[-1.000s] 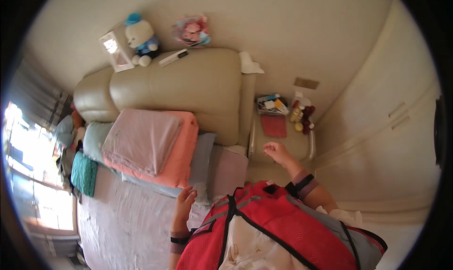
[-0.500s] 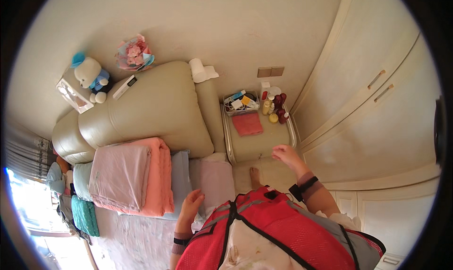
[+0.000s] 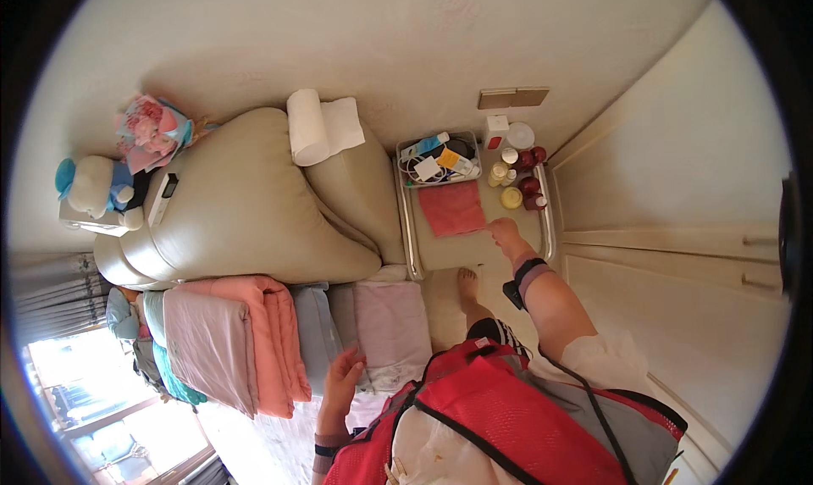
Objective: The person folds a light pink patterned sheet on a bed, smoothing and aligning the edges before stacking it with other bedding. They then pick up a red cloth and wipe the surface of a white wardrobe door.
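Observation:
A folded pink cloth [image 3: 451,209] lies flat on the beige top of a nightstand [image 3: 440,249]. At the cloth's near right corner is my right hand [image 3: 510,238], its fingers loosely bent and their tips at or just beside the edge; I cannot tell if they touch it. My left hand [image 3: 342,378] hangs over the bed with slightly curled fingers apart and nothing in them. Beside it are a grey-blue folded piece [image 3: 314,320] and a mauve folded piece [image 3: 391,320] of bedding.
A clear bin [image 3: 438,159] of small items and several bottles [image 3: 508,173] stand at the nightstand's back. A paper roll [image 3: 308,129] rests on the padded headboard [image 3: 246,205]. Folded quilts [image 3: 269,337] lie on the bed. Cabinet doors [image 3: 669,205] line the right side.
My view has come closer to the nightstand. My right hand has moved forward from the nightstand's front edge to the pink cloth's corner. My left hand still hangs over the bed.

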The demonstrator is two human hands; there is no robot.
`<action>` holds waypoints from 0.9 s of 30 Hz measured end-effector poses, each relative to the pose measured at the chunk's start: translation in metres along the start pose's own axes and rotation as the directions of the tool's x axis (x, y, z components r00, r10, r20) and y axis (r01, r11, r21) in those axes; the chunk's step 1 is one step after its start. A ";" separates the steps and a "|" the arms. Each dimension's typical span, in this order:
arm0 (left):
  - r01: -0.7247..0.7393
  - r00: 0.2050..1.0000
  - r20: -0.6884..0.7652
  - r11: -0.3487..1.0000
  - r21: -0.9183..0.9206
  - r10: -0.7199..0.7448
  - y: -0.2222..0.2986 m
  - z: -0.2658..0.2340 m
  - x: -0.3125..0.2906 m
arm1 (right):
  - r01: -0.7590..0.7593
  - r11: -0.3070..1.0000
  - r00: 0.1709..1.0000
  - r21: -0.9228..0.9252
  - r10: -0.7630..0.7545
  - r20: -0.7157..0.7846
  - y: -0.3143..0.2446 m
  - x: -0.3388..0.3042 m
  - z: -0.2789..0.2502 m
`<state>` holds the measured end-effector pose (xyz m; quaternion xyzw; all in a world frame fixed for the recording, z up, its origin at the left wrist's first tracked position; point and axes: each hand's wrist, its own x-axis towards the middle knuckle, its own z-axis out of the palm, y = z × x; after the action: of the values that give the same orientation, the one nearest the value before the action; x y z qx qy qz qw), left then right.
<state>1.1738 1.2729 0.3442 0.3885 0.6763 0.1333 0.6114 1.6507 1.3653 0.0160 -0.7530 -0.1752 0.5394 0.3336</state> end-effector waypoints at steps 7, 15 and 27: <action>0.240 0.964 -0.100 0.968 -0.074 -0.247 -0.003 0.011 -0.018 | -0.018 0.960 0.989 -0.279 -0.023 -0.143 0.043 0.068 0.066; 0.262 0.960 -0.057 0.948 -0.180 -0.276 0.007 0.033 -0.008 | 0.041 0.991 0.914 -0.125 -0.087 -0.396 0.077 0.137 0.061; 0.171 0.982 0.084 0.985 -0.006 -0.170 0.019 0.040 0.025 | -0.034 0.889 0.997 0.457 0.001 0.073 0.008 0.070 0.043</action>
<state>1.2191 1.2907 0.3303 0.3304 0.6802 0.0686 0.6507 1.6347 1.4171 -0.0470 -0.6353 -0.0479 0.5947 0.4903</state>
